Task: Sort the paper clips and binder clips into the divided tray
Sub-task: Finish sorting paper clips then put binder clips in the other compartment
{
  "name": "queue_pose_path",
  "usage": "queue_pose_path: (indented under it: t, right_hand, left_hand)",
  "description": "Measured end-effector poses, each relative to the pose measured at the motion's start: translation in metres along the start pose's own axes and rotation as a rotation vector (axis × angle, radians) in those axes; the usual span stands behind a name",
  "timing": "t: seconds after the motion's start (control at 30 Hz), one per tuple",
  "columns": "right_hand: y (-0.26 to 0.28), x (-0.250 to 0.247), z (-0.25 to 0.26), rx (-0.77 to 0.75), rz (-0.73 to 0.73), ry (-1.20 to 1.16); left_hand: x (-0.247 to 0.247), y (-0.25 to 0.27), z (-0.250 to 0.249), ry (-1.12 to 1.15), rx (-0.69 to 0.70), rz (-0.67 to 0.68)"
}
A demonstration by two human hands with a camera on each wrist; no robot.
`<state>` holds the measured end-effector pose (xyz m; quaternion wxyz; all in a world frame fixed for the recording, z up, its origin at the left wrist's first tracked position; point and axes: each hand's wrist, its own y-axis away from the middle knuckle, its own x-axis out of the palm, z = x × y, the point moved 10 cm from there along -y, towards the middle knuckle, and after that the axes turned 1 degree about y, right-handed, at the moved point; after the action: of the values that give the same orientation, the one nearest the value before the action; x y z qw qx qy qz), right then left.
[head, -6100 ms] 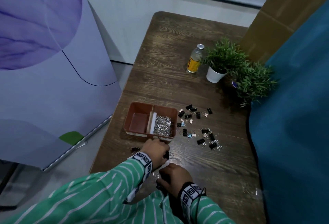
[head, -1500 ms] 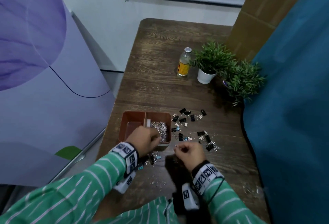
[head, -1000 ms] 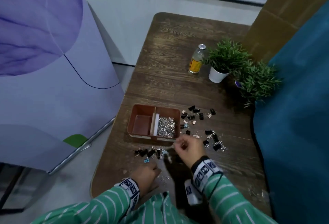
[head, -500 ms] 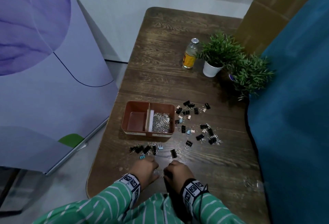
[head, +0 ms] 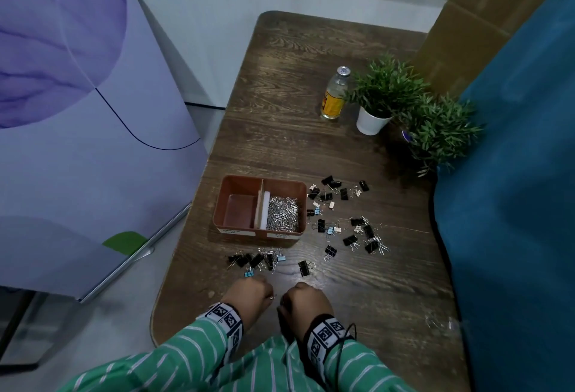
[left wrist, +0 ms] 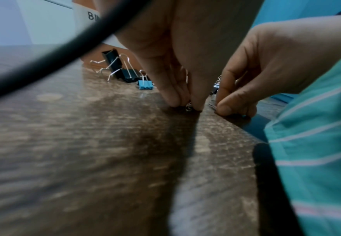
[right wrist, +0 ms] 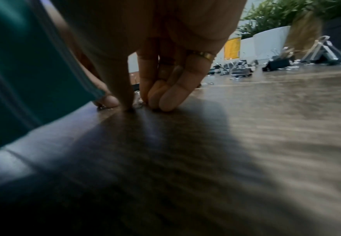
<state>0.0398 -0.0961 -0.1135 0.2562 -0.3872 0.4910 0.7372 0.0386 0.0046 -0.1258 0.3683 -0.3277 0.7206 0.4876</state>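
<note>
The brown divided tray point(head: 242, 176) stands mid-table; its right half holds a heap of silver paper clips point(head: 283, 213), and its left half looks bare. Black and blue binder clips point(head: 326, 195) lie scattered right of the tray, with another cluster of binder clips point(head: 258, 259) in front of it. Both hands work at the near table edge. My left hand point(head: 252, 290) point(left wrist: 187, 107) pinches a small paper clip point(left wrist: 188, 108) against the wood. My right hand point(head: 303, 296) point(right wrist: 139, 103) pinches loose paper clips point(right wrist: 138, 101) beside it, fingertips on the table.
A glass bottle point(head: 334, 96) and two potted plants point(head: 382, 93) point(head: 441, 130) stand at the back right. A teal cloth point(head: 513, 173) borders the right side, a purple panel point(head: 77, 80) the left. A lone black binder clip point(head: 304, 267) lies just ahead of the hands.
My right hand has drawn back from the tray's front to the near edge beside the left hand. In the last half second both hands have stayed low there, fingertips on the wood.
</note>
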Motion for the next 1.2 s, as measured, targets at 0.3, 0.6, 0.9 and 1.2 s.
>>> queue_pose_path:
  t: [0.3,0.6,0.9,1.2]
  right_hand:
    - [-0.006,-0.009,0.000,0.058,-0.002,-0.065]
    - [-0.008,-0.016,-0.010,0.030,-0.050,-0.195]
    - [-0.007,-0.016,0.012,-0.088,-0.038,-0.055]
    - [-0.015,-0.006,0.022,0.018,0.120,0.006]
  left_hand:
    - [-0.003,0.002,0.003,0.007,-0.107,0.050]
    - [0.003,0.007,-0.004,-0.117,-0.047,0.121]
    - [-0.001,0.017,0.032,0.167,-0.215,0.081]
    - [0.005,0.011,0.024,0.090,-0.186,0.109]
